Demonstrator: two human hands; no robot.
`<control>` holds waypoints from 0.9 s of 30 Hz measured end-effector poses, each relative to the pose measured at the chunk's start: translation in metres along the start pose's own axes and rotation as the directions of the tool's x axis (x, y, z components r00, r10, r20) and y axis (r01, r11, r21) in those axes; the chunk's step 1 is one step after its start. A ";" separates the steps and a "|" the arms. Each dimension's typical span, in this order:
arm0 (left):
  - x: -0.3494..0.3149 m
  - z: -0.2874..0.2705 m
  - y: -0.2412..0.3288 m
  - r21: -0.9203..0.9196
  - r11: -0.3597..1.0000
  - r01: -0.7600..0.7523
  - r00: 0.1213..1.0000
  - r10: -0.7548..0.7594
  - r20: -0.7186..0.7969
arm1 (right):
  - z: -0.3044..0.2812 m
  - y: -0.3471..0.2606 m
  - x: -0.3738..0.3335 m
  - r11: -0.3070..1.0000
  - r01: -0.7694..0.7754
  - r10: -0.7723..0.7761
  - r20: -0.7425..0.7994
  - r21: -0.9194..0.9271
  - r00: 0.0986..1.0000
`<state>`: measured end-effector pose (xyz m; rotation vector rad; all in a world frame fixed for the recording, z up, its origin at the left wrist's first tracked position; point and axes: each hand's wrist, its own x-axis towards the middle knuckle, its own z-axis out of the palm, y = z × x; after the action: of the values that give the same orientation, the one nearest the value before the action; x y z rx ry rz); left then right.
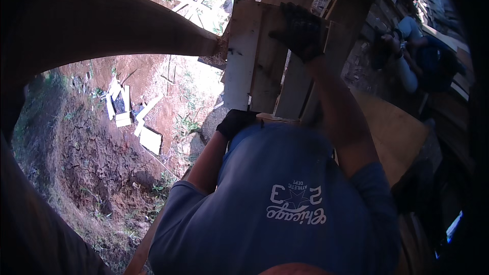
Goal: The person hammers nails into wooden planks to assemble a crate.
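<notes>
A panel of wooden boards (241, 56) lies in front of me, its pale and brown slats running away from my body with gaps between some of them. My left hand (236, 123), in a dark glove, is closed on the panel's near left corner. Farther off, my right hand (301, 33), also dark-gloved, grips the boards toward the far right side, its thumb stretched to the left. Its fingertips are dark and hard to make out. My right forearm reaches over the panel's right side.
A thick dark beam (127, 25) juts in from the left toward the panel. Pale wood offcuts (151, 140) lie on the reddish ground at left. A plywood sheet (389, 135) is right of me. Another person (430, 61) crouches at far right among planks.
</notes>
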<state>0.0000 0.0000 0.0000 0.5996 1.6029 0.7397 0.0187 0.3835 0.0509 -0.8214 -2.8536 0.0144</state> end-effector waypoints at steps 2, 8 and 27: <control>-0.003 -0.010 0.026 0.227 0.974 0.008 0.998 -0.023 0.063 | 0.002 0.006 0.004 1.000 0.025 -0.026 -0.082 -0.014 0.996; -0.012 0.003 -0.018 0.227 0.958 -0.176 0.981 0.189 -0.035 | -0.007 -0.007 -0.006 0.998 0.048 -0.048 -0.024 -0.037 0.999; 0.010 0.008 -0.028 0.088 0.968 -0.235 0.969 0.241 -0.059 | 0.044 0.046 0.001 0.914 0.057 -0.091 0.067 0.402 0.994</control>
<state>0.0075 -0.0101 -0.0278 0.8439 1.6480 0.8840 0.0353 0.4248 0.0048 -0.6364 -2.8045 0.6160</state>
